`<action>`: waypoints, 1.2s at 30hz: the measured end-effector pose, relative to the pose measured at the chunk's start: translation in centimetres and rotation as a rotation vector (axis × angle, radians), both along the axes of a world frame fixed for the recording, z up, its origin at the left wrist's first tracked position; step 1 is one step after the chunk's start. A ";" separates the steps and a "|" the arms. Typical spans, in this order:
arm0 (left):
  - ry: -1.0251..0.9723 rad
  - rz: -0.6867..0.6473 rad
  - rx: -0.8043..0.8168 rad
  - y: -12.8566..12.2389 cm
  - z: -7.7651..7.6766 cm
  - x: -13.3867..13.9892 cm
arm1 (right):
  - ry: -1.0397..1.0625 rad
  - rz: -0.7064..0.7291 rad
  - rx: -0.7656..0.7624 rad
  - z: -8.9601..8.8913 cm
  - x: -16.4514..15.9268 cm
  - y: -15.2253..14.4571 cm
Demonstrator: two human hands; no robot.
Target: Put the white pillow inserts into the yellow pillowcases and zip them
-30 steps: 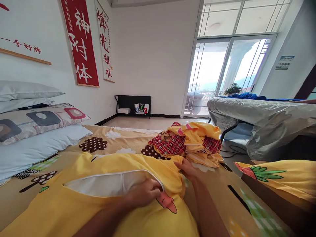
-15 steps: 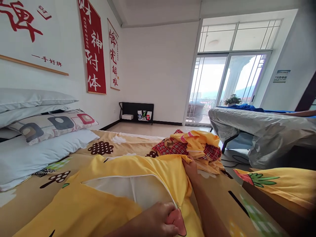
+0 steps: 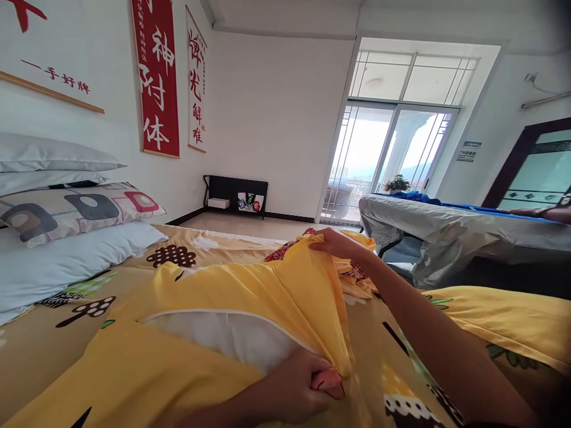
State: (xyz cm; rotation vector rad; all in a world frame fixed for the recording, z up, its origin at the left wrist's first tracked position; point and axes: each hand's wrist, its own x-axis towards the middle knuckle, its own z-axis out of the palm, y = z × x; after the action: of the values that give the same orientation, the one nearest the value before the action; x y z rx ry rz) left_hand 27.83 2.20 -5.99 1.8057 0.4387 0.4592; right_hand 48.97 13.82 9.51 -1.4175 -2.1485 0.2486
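- Clenched in the left hand (image 3: 301,380), low and close to the viewer: the fabric of a yellow cover (image 3: 263,285) at the right end of its white-edged opening (image 3: 196,310), with a pink printed patch (image 3: 330,383) bunched at the fingers.
- Impossible to tell whether gripping a zip pull there too.
- Pinched in the right hand (image 3: 332,242), higher and farther off than the left: the far edge of the same cover, drawn up into a peak, with folds running down toward the left hand.
- Spread leftward from both hands: the rest of the cover, lying over a patterned bedsheet (image 3: 368,345).
- Showing through the opening, just left of and beyond the left hand: a white inner layer (image 3: 223,333).
- Heaped behind the right hand, partly hidden: red plaid cloth (image 3: 277,254) and orange-yellow cloth (image 3: 359,290).
- Right of the right hand, past its forearm: another yellow cloth (image 3: 513,309) with green printed leaves.
- Well left of both hands: a white pillow (image 3: 80,255) beneath a patterned pillow (image 3: 89,209).
- Beyond and right of the right hand: a plastic-covered table (image 3: 446,229) bearing blue cloth (image 3: 414,196), with another person's forearm (image 3: 546,212) along it.
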 end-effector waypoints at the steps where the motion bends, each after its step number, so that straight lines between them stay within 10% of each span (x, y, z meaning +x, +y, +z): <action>1: -0.007 0.005 0.032 -0.2 0.1 -0.3 | -0.016 -0.053 0.021 0.4 0.3 0.2; 11: 0.179 0.052 0.347 -2.1 6.4 -8.9 | 0.061 -0.231 0.104 -0.4 -1.1 0.1; 18: 0.298 0.749 0.942 9.9 8.5 -12.7 | -0.013 -0.392 0.326 -0.5 -6.9 -3.4; 22: 0.401 0.680 0.903 16.3 6.0 -14.8 | -0.501 -0.472 0.506 0.0 -7.5 -5.3; 26: 0.359 0.647 0.915 17.2 4.6 -16.3 | -0.574 -0.554 0.457 0.3 -5.3 -5.1; 36: -0.029 1.059 0.882 15.7 10.2 -18.4 | -0.280 -0.388 0.218 -3.0 1.0 -1.2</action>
State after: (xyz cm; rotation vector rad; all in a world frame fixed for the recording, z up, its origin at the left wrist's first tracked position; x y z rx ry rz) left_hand 9.42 17.85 4.18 2.2572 1.3315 1.5935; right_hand 49.96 12.58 6.50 -1.7769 -1.9769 -0.3370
